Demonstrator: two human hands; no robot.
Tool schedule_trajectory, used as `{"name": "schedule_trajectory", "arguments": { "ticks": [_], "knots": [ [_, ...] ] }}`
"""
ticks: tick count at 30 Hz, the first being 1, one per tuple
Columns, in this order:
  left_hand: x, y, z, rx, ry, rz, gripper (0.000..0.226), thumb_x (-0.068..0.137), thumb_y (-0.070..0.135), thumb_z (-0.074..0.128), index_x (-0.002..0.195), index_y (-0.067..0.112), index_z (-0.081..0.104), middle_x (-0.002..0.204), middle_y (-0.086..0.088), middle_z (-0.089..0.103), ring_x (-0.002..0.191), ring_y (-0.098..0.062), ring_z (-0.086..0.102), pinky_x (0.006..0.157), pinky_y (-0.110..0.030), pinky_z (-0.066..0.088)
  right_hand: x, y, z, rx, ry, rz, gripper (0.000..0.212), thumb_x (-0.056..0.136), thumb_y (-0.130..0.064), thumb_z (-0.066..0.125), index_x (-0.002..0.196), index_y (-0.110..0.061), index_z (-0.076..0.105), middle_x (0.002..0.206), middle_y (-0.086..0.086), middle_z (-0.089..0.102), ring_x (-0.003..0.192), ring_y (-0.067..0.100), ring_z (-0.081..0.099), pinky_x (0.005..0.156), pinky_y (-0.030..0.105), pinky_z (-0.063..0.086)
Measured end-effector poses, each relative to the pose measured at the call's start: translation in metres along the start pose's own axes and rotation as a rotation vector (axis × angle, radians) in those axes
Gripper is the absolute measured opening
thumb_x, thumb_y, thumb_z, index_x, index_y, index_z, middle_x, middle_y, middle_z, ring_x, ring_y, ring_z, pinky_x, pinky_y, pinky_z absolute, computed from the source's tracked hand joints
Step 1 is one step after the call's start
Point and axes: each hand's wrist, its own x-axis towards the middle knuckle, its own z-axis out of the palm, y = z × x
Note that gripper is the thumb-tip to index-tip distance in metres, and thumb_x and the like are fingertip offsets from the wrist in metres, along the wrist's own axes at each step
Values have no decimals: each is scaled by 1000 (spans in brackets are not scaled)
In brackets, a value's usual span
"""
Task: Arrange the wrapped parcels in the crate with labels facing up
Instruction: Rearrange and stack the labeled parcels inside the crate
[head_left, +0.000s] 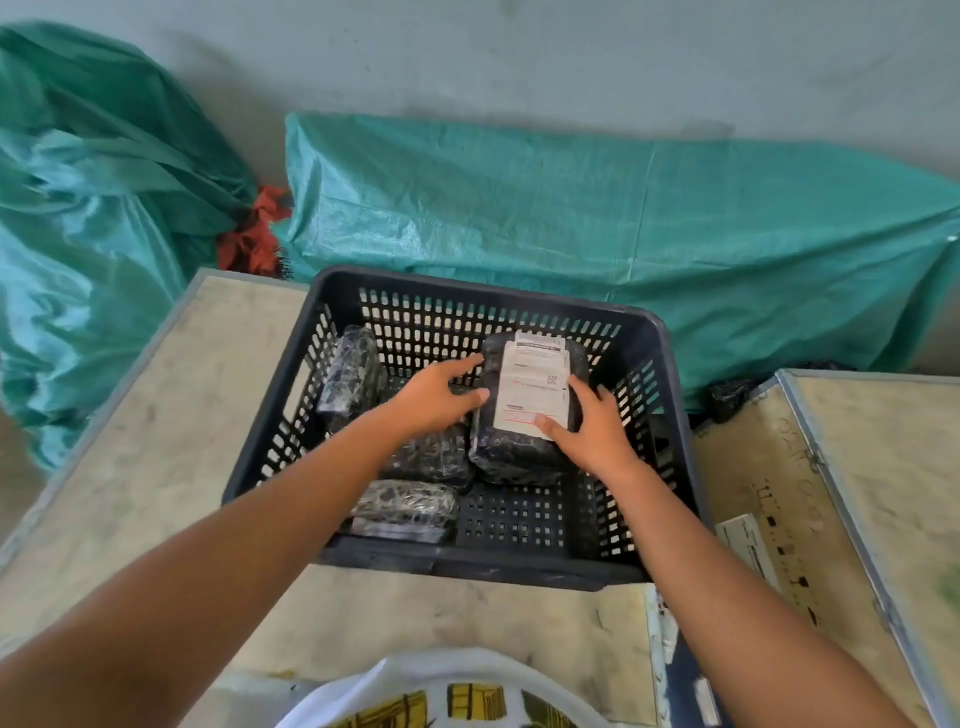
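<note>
A dark slotted plastic crate (644, 332) stands on a pale board. Inside it, at the back right, lies a black wrapped parcel (514, 457) with its white label (535, 387) facing up. My left hand (436, 397) presses against its left side and my right hand (592, 428) grips its right edge, thumb on the label's lower corner. Another parcel (353, 374) leans upright against the left wall with no label showing. A third parcel (431, 457) lies under my left wrist. In the front of the crate rests one more parcel (405, 506), no label visible.
The crate rests on a pale wooden board (171, 441). A second board with metal edging (857, 467) and a loose white label strip (748, 545) lies to the right. Green woven sacks (571, 208) lie behind, and another green sack (78, 208) bulges at the left.
</note>
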Motion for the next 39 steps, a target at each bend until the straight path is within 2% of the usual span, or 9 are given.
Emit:
{"name": "schedule_trajectory", "arguments": {
  "ticks": [2, 6, 11, 16, 20, 25, 30, 33, 39],
  "knots": [
    [-23, -6, -25, 14, 30, 39, 64, 95, 39, 67, 153, 40, 39, 141, 3, 55, 50, 5, 51, 54, -18, 53, -7, -17, 1, -86, 107, -164, 76, 86, -44, 81, 151, -20, 50, 166, 20, 26, 154, 36, 22, 125, 46, 22],
    [-58, -18, -73, 94, 218, 148, 59, 94, 36, 70, 149, 37, 48, 159, 0, 39, 139, -23, 47, 111, -44, 42, -12, -69, 29, -22, 138, -532, 44, 86, -36, 82, 127, -23, 71, 149, 9, 55, 141, 28, 47, 117, 44, 34],
    [-99, -44, -110, 189, 473, 330, 45, 91, 19, 74, 136, 23, 66, 156, -10, 44, 146, -29, 35, 119, -45, 29, 5, -122, 85, -165, -281, -535, 72, 84, -28, 86, 149, -22, 54, 161, 15, 41, 151, 32, 34, 121, 45, 26],
    [-112, -80, -116, 226, 403, 180, 54, 91, 21, 75, 143, 19, 60, 163, -17, 27, 150, -28, 27, 122, -46, 23, 33, -125, 134, -677, -621, -341, 119, 79, -24, 90, 166, -34, 10, 171, 21, -6, 157, 44, -3, 124, 56, 21],
    [-110, -93, -117, 113, 378, 182, 69, 94, 18, 71, 156, 26, 40, 168, 5, 14, 141, 2, 22, 116, -20, 24, 27, -115, 166, -822, -608, -292, 119, 89, -4, 77, 163, -35, -11, 164, 23, -33, 152, 48, -23, 125, 60, 14],
    [-103, -97, -115, -9, 376, 130, 78, 95, 0, 63, 161, 15, 24, 169, 4, 10, 148, -2, 14, 106, 2, 15, 29, -110, 171, -817, -578, -272, 127, 84, -15, 84, 163, -35, -14, 163, 23, -33, 151, 50, -23, 123, 59, 12],
    [-102, -102, -115, -89, 362, 106, 78, 96, -5, 60, 161, 14, 22, 167, 4, 18, 146, 4, 11, 106, 3, 12, 30, -126, 153, -661, -586, -285, 116, 80, -29, 88, 165, -35, 9, 170, 23, 5, 153, 49, 18, 120, 52, 33],
    [-100, -104, -115, -97, 362, 93, 78, 95, -4, 61, 161, 15, 23, 165, 7, 21, 145, 5, 13, 106, 3, 11, 34, -135, 131, -479, -554, -354, 99, 74, -29, 91, 159, -25, 39, 135, 10, 67, 99, 22, 71, 80, 29, 55],
    [-98, -107, -114, -99, 358, 76, 80, 96, -4, 61, 162, 19, 22, 165, 10, 21, 145, 4, 14, 103, 6, 10, 35, -144, 96, -247, -522, -348, 75, 75, -24, 85, 145, -30, 59, 138, 6, 67, 88, -6, 64, 74, 14, 43]
  ]
}}
